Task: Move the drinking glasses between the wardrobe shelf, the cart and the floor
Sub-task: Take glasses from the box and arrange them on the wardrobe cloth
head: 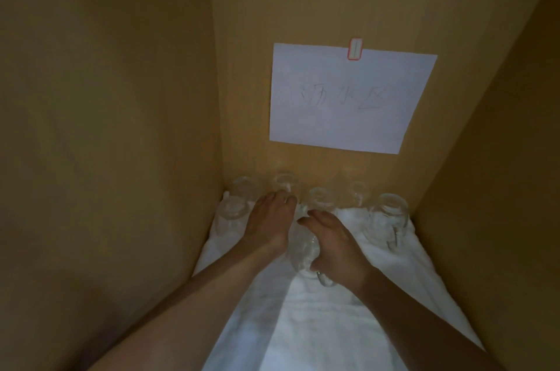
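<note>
Inside a wooden wardrobe, a person reaches with both bare hands onto a shelf lined with a white towel [333,325], probably laid to cushion and drain the clear drinking glasses [389,213] lined up near the back wall. The right hand [336,245] curls around a handled glass [303,252] lying just in front of the row, thumb under its side and handle toward the wrist. The left hand [269,219] reaches just beside it, fingertips curled on a rear glass [285,182]; whether it grips is unclear. A handwritten paper sign [348,101], taped above, seems to label the spot.
</note>
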`<action>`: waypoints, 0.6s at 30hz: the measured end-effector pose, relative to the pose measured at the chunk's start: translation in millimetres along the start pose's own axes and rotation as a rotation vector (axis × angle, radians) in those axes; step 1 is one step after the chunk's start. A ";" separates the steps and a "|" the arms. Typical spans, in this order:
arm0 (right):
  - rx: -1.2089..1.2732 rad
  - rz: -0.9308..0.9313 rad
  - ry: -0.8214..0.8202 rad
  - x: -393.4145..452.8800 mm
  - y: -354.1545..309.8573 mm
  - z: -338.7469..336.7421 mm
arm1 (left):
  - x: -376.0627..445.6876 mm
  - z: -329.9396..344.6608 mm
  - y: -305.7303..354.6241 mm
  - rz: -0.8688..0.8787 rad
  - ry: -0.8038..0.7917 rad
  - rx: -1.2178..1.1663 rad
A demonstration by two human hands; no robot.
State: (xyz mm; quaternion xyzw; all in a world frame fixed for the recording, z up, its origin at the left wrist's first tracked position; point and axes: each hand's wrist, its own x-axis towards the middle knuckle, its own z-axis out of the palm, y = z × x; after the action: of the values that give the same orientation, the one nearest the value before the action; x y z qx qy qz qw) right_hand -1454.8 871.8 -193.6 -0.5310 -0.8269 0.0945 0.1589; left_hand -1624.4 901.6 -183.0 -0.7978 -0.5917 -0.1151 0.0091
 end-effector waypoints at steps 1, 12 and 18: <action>0.005 -0.012 0.007 1.7 1.4 1.4 | 0.9 1.3 -1.2 -0.002 0.006 -0.026; -0.025 0.044 0.004 3.7 12.8 17.7 | -3.1 3.3 -4.0 0.018 0.033 -0.042; -0.087 0.090 -0.071 -7.8 8.1 13.9 | -13.1 3.4 -2.2 -0.028 -0.019 0.049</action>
State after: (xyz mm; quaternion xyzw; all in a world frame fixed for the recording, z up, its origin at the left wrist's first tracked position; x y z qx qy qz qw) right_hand -1450.0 868.3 -210.5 -0.5704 -0.8106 0.0844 0.1019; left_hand -1629.5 890.4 -189.2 -0.7899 -0.6057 -0.0931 0.0217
